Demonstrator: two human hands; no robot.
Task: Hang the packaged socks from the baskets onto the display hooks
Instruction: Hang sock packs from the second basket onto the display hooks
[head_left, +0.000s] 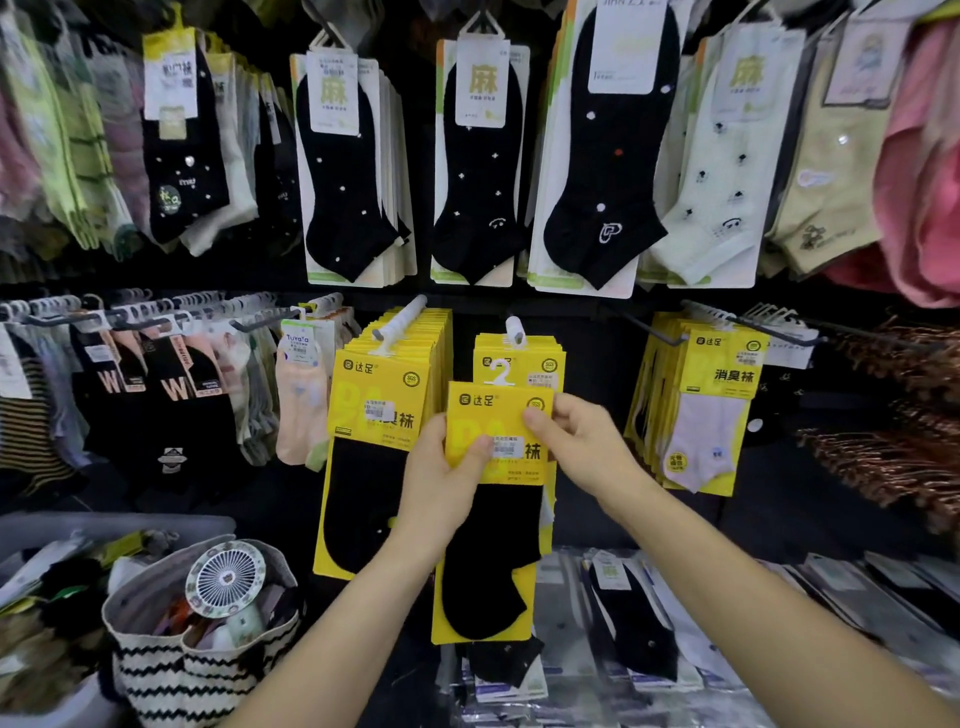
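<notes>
Sock pack (488, 561) held below the hook (514, 328)
Left hand (441, 493) and right hand (579, 449) pinch its card top, the stiff part to hold; looks light, floppy below

Yellow-carded black sock pack (493, 525) held upright before the yellow packs' hook (514, 330).

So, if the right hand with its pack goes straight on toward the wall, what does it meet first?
The right hand would probably meet the hanging yellow packs behind the held pack first, though depth is unclear.
</notes>
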